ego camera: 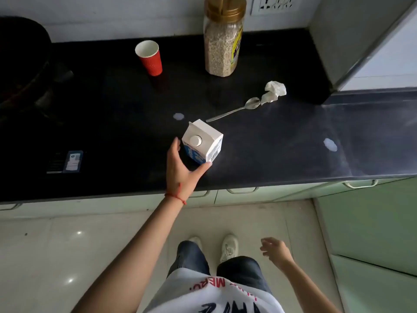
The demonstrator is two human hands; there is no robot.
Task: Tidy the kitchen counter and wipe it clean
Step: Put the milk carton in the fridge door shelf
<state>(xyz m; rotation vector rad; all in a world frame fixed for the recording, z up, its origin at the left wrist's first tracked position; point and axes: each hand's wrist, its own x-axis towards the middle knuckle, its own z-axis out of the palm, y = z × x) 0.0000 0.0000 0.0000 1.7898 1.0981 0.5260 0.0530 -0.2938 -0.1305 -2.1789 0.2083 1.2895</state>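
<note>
A white and blue milk carton stands upright on the black counter, near its front edge. My left hand wraps around the carton's lower left side, thumb on one face and fingers on the other. My right hand hangs open over the floor, away from the counter. A metal spoon lies behind the carton, its bowl touching a crumpled white tissue. Two small white spills show on the counter, one just behind the carton and one far right.
A red paper cup and a tall jar of grain with a gold lid stand near the back wall. A dark stove with a pan fills the left. A white appliance blocks the right rear corner.
</note>
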